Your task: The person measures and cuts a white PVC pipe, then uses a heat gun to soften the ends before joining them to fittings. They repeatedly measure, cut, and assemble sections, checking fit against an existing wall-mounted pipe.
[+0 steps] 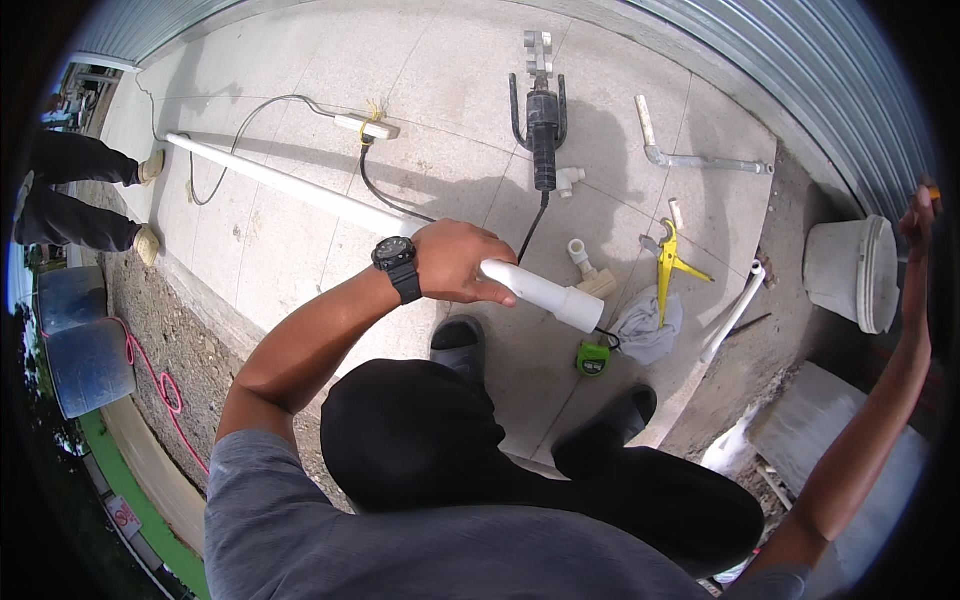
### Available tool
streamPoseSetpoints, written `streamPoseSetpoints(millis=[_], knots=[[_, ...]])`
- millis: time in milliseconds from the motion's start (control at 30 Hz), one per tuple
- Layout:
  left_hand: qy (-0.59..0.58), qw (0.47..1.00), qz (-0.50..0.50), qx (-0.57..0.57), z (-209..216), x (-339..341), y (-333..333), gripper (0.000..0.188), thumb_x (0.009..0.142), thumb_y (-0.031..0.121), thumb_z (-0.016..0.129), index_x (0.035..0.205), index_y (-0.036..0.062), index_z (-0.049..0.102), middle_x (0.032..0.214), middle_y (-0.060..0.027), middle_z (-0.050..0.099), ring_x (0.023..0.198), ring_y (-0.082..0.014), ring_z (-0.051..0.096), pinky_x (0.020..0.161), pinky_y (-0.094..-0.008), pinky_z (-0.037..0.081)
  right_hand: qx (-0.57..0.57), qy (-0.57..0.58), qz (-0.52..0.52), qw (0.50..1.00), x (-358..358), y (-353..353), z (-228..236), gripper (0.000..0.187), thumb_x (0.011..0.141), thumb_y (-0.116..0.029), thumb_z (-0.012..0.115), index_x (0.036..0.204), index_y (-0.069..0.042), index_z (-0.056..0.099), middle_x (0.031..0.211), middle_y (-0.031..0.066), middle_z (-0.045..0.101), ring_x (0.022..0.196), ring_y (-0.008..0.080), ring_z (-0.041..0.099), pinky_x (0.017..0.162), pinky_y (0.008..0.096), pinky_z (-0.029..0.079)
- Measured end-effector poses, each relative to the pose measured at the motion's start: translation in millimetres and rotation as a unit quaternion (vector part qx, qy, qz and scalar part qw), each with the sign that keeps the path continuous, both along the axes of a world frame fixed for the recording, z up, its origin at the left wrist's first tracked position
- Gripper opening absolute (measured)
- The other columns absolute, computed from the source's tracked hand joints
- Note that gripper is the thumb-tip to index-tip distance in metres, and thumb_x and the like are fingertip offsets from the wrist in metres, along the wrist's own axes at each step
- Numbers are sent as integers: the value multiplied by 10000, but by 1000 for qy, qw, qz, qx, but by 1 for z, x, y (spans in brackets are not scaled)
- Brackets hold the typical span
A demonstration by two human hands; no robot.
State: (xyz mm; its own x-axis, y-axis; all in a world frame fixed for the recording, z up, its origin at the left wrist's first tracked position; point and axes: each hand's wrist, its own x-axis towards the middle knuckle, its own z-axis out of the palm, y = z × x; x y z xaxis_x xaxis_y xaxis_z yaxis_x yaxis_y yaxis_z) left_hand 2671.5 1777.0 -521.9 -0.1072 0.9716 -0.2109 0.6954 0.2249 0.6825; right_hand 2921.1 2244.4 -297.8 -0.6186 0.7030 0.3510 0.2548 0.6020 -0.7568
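My left hand [460, 262], with a black watch on its wrist, is wrapped round a long white plastic pipe [290, 187]. The pipe slants from the far left toward the middle and has a wider socket [580, 307] at its near end. Below that socket a green tape measure [592, 358] lies on the tiles. Beside it are a white rag [650, 330] and a yellow pipe cutter [668, 265]. Stretched out at the far right, my right hand [917, 220] has its fingers closed round a small orange-tipped thing, too little of which shows to name.
A black heating tool [542, 125] lies on the floor, corded, near a white power strip [368, 126]. An angled pipe [700, 162], pale fittings [598, 282] and a white bucket [850, 275] are to the right. Another person's legs [85, 190] and blue barrels [90, 365] are left.
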Motion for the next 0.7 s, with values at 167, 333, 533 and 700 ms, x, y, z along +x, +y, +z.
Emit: streamPoseSetpoints(millis=[167,333,533,700], knots=[[48,991,71,102,68,-54,55,486,800,459,862,1112,101,763,986,-113,779,831,-263,758,718,-362,589,-379,25,71,922,-83,-63,-103,191,997,-171,659,1124,-29,666,899,55,686,763,138,657,719,289,555],[99,984,140,56,99,-96,119,554,822,539,818,1144,92,765,1003,-136,783,849,-260,765,777,-380,605,-489,160,159,843,-109,-115,-135,267,994,-144,662,1205,19,657,1009,143,736,897,222,734,838,365,606],[102,986,121,55,99,-99,143,480,813,516,824,1090,128,768,937,-126,757,911,-299,727,795,-398,560,-371,117,161,907,-105,-127,-143,282,1024,-253,654,1212,-44,677,1060,52,726,1021,148,677,922,326,536],[75,990,117,-20,98,-96,166,547,760,530,848,1099,108,774,944,-137,759,897,-304,721,813,-393,563,-408,100,142,896,-102,-107,-148,291,1034,-277,638,1231,-65,668,1109,36,688,1064,129,636,954,337,524]])
